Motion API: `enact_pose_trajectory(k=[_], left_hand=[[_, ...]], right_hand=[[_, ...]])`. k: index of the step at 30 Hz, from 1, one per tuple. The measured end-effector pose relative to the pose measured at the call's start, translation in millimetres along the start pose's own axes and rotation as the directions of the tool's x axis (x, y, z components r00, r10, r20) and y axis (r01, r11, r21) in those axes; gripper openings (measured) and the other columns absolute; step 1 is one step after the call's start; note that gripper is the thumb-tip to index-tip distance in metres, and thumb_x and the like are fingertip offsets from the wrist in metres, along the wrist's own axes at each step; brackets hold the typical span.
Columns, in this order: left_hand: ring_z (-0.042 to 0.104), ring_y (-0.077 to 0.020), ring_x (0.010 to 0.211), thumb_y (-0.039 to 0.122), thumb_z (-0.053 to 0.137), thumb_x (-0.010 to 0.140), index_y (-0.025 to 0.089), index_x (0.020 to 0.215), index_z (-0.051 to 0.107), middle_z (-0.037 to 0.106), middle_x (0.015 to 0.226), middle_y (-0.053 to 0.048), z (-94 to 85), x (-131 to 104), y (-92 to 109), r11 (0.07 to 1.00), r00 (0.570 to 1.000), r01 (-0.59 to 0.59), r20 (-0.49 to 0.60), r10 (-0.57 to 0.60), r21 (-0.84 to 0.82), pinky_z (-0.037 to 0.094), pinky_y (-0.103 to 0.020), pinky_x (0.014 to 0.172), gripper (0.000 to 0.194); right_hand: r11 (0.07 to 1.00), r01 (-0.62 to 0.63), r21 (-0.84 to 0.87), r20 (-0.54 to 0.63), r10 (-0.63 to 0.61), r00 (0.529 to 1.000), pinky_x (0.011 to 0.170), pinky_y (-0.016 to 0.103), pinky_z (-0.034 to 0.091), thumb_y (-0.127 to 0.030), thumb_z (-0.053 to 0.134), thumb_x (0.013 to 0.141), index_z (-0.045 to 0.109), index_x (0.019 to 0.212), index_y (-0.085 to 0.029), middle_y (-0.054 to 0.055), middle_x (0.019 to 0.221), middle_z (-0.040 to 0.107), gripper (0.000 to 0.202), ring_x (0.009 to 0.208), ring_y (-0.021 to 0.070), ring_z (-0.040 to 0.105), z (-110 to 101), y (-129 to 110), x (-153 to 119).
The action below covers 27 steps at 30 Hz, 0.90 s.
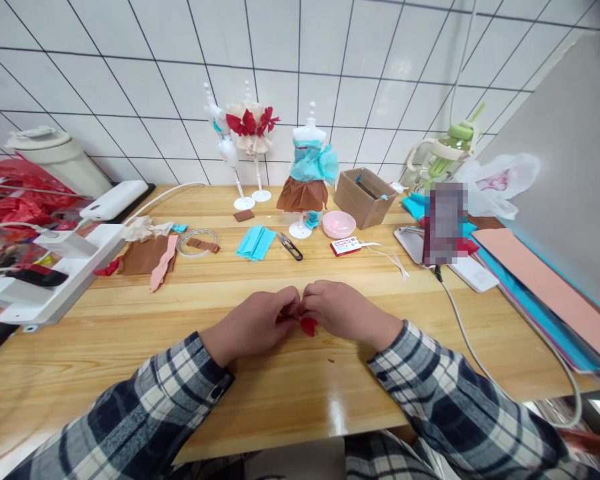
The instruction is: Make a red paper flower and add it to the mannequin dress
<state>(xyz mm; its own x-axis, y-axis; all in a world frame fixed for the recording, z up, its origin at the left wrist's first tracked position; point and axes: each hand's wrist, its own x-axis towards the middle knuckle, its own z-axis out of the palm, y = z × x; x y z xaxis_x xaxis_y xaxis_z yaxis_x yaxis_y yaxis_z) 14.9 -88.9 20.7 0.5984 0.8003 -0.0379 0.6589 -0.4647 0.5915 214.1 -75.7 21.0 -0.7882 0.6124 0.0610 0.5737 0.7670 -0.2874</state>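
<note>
Close together above the front middle of the table, my left hand (pixel 260 321) and my right hand (pixel 345 312) meet at the fingertips. Both are closed in a pinch on a small piece of red crepe paper (pixel 309 326). Most of that piece is hidden by the fingers; a red tip shows below them. Beyond my hands lie black-handled thread snips (pixel 291 247) and folded blue crepe paper (pixel 256 243). A small dress form (pixel 310 163) stands behind, dressed in a blue top and a brown skirt.
Two more small dress forms (pixel 250 143) stand near the tiled wall. A pink bowl (pixel 339 225), a cardboard box (pixel 364 198) and a small red-and-white box (pixel 344 247) sit right of centre. A power strip (pixel 70 273) lies left, a propped phone (pixel 445 223) stands right.
</note>
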Motion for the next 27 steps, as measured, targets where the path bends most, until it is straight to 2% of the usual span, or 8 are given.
enact_pose_trajectory(k=[5, 10, 15, 19, 21, 24, 25, 27], left_hand=[[0.047, -0.0122, 0.055, 0.019, 0.053, 0.076, 0.022, 0.075, 0.043, 0.052, 0.064, 0.005, 2.0, 4.2, 0.7, 0.993, 0.994, 0.075, -0.073, -0.082, -0.094, 0.031, -0.023, 0.053, 0.010], [0.054, -0.0124, 0.059, 0.019, 0.054, 0.074, 0.023, 0.073, 0.036, 0.055, 0.066, 0.005, 9.5, 7.8, -2.0, 0.933, 0.965, 0.101, -0.193, -0.176, -0.346, 0.040, -0.023, 0.054, 0.018], [0.058, -0.0117, 0.059, 0.019, 0.062, 0.069, 0.022, 0.076, 0.035, 0.060, 0.067, 0.005, 15.5, 12.1, -3.3, 0.753, 0.903, 0.143, -0.227, -0.365, -0.643, 0.044, -0.023, 0.055, 0.029], [0.055, -0.0090, 0.052, 0.018, 0.068, 0.065, 0.022, 0.075, 0.030, 0.064, 0.063, 0.006, 10.9, 16.4, -7.3, 0.538, 0.869, 0.099, -0.191, -0.457, -0.837, 0.041, -0.020, 0.052, 0.040], [0.056, -0.0088, 0.053, 0.020, 0.070, 0.065, 0.022, 0.075, 0.029, 0.064, 0.062, 0.006, 6.5, 17.3, -10.4, 0.445, 0.858, 0.026, -0.209, -0.470, -0.895, 0.040, -0.019, 0.053, 0.042], [0.058, -0.0096, 0.056, 0.022, 0.072, 0.066, 0.022, 0.076, 0.030, 0.065, 0.062, 0.006, 1.8, 16.6, -13.3, 0.381, 0.850, -0.034, -0.227, -0.476, -0.924, 0.040, -0.019, 0.054, 0.043], [0.058, -0.0098, 0.056, 0.023, 0.073, 0.066, 0.022, 0.076, 0.030, 0.065, 0.062, 0.006, 1.3, 16.1, -13.2, 0.382, 0.851, -0.036, -0.228, -0.473, -0.924, 0.040, -0.019, 0.053, 0.044], [0.058, -0.0102, 0.055, 0.025, 0.072, 0.066, 0.022, 0.076, 0.030, 0.066, 0.064, 0.005, 1.7, 15.0, -11.2, 0.429, 0.849, -0.030, -0.250, -0.466, -0.903, 0.041, -0.020, 0.053, 0.044]], right_hand=[[0.982, 0.045, -0.182, -0.052, -0.055, 0.997, 0.063, 0.027, 0.035, -0.015, 0.054, 0.086, 0.064, 0.083, -0.019, 0.003, 0.082, 0.059, 0.011, 0.077, 0.0149, 0.049, -1.4, -3.6, -2.9], [0.949, 0.052, -0.311, -0.115, -0.091, 0.989, 0.063, 0.031, 0.033, -0.017, 0.049, 0.089, 0.060, 0.082, -0.018, 0.005, 0.082, 0.057, 0.014, 0.077, 0.0177, 0.044, -4.1, -8.9, -3.2], [0.932, -0.010, -0.362, -0.220, -0.075, 0.973, 0.057, 0.032, 0.028, -0.016, 0.049, 0.088, 0.057, 0.079, -0.019, 0.004, 0.079, 0.056, 0.012, 0.073, 0.0177, 0.043, -3.6, -15.4, -2.8], [0.929, -0.026, -0.368, -0.340, -0.109, 0.934, 0.057, 0.032, 0.028, -0.016, 0.049, 0.089, 0.060, 0.092, -0.018, 0.003, 0.079, 0.059, 0.012, 0.071, 0.0167, 0.045, -0.1, -21.3, -5.8], [0.967, -0.010, -0.256, -0.424, -0.103, 0.900, 0.059, 0.031, 0.031, -0.019, 0.049, 0.089, 0.061, 0.096, -0.020, 0.002, 0.078, 0.061, 0.014, 0.069, 0.0150, 0.047, 2.9, -22.0, -6.5], [0.982, -0.094, 0.164, -0.482, 0.163, 0.861, 0.061, 0.026, 0.036, -0.023, 0.052, 0.087, 0.063, 0.089, -0.020, 0.001, 0.074, 0.060, 0.011, 0.067, 0.0120, 0.050, 8.9, -17.7, -2.2], [0.934, -0.144, 0.328, -0.444, 0.286, 0.849, 0.059, 0.025, 0.037, -0.025, 0.054, 0.086, 0.063, 0.085, -0.020, 0.001, 0.072, 0.059, 0.011, 0.065, 0.0113, 0.050, 11.0, -15.2, 0.6], [0.752, -0.219, 0.622, -0.273, 0.471, 0.839, 0.053, 0.022, 0.037, -0.032, 0.054, 0.084, 0.064, 0.081, -0.018, 0.000, 0.067, 0.057, 0.018, 0.058, 0.0095, 0.048, 14.8, -10.2, 7.2]])
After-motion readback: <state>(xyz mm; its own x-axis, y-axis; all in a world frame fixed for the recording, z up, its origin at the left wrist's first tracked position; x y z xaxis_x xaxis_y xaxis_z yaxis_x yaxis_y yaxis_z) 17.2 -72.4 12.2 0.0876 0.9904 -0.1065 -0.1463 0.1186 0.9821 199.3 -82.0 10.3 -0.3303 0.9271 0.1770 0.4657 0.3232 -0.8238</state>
